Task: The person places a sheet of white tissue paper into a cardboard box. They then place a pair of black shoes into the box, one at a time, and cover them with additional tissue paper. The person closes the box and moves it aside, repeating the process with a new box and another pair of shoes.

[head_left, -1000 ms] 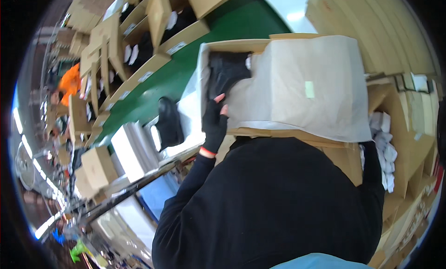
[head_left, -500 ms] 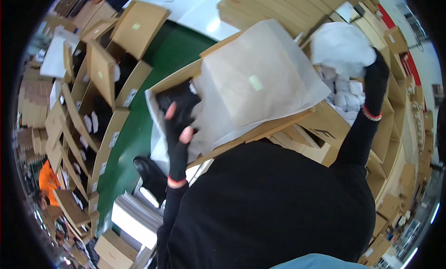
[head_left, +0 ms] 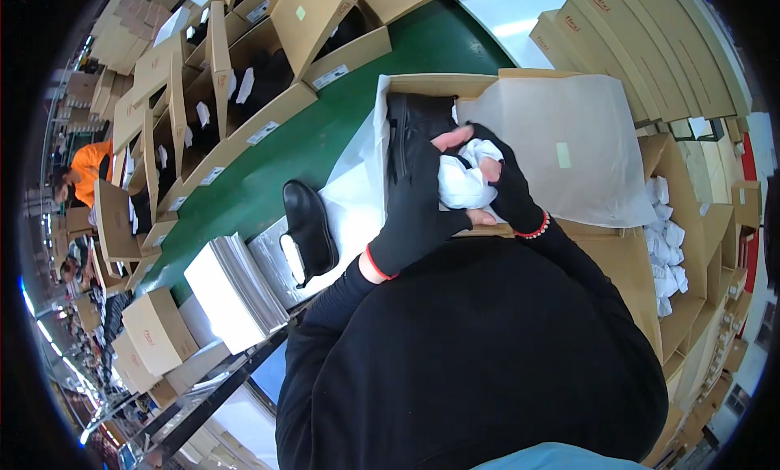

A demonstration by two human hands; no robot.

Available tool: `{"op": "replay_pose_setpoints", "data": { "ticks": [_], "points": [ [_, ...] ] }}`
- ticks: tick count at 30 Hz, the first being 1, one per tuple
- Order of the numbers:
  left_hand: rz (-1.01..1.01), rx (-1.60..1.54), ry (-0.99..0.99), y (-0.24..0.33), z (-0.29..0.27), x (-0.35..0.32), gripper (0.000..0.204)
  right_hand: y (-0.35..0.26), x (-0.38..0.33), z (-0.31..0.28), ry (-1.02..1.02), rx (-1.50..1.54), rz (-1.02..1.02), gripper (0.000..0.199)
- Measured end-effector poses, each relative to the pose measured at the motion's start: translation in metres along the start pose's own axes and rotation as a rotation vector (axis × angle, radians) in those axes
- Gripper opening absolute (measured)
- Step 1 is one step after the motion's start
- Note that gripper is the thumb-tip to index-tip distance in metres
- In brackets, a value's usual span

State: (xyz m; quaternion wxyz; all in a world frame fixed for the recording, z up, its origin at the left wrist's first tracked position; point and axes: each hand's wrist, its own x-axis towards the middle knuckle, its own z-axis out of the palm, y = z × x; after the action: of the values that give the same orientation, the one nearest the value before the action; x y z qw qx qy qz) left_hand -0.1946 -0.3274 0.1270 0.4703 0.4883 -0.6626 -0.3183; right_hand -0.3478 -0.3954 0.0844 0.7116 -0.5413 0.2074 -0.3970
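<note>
Both my hands wear black gloves with bare fingertips and meet over a cardboard box (head_left: pixel 520 73). My left hand (head_left: pixel 418 198) is curled around a white wad of paper (head_left: pixel 465 184) from the left, thumb below and a finger above. From the right, my right hand (head_left: pixel 504 181) closes on the same wad. Beneath and beyond my left hand lies a black boot (head_left: pixel 418 116) in the box, partly hidden by the hand. White tissue paper (head_left: pixel 569 157) covers the box's right side. A second black boot (head_left: pixel 309 230) lies outside, left of the box, with white stuffing in its opening.
A stack of white sheets (head_left: pixel 236 291) lies at the table's near left. Open shoe boxes (head_left: pixel 268 84) line the far left of the green tabletop (head_left: pixel 268 165). To my right, a large carton (head_left: pixel 699 226) holds several white paper wads (head_left: pixel 666 255). Closed boxes (head_left: pixel 626 47) stand behind.
My right hand has come from the carton of wads on the right to the shoe box. My left hand has joined it around the white wad. The whole view has turned.
</note>
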Motion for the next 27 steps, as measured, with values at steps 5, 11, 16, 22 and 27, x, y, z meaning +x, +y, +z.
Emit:
{"op": "replay_pose_setpoints", "data": {
  "ticks": [5, 11, 16, 22, 27],
  "points": [
    [-0.127, -0.217, 0.33, -0.017, 0.001, -0.017, 0.087, 0.012, 0.008, 0.017, 0.183, 0.003, 0.02, 0.014],
    [-0.154, 0.197, 0.216, -0.026, 0.017, -0.053, 0.07, 0.064, -0.01, 0.021, 0.254, -0.204, 0.117, 0.023],
    [-0.291, 0.26, 0.08, -0.078, -0.02, -0.066, 0.063, 0.063, 0.011, -0.008, -0.287, -0.488, 0.046, 0.059],
    [-0.078, 0.734, -0.358, -0.104, -0.011, -0.076, 0.056, 0.133, 0.062, -0.064, -0.479, -1.247, -0.285, 0.089],
    [0.117, 0.873, -0.369, -0.144, 0.007, -0.086, 0.031, 0.179, 0.087, -0.062, -0.577, -1.655, -0.195, 0.097]
  ]
}}
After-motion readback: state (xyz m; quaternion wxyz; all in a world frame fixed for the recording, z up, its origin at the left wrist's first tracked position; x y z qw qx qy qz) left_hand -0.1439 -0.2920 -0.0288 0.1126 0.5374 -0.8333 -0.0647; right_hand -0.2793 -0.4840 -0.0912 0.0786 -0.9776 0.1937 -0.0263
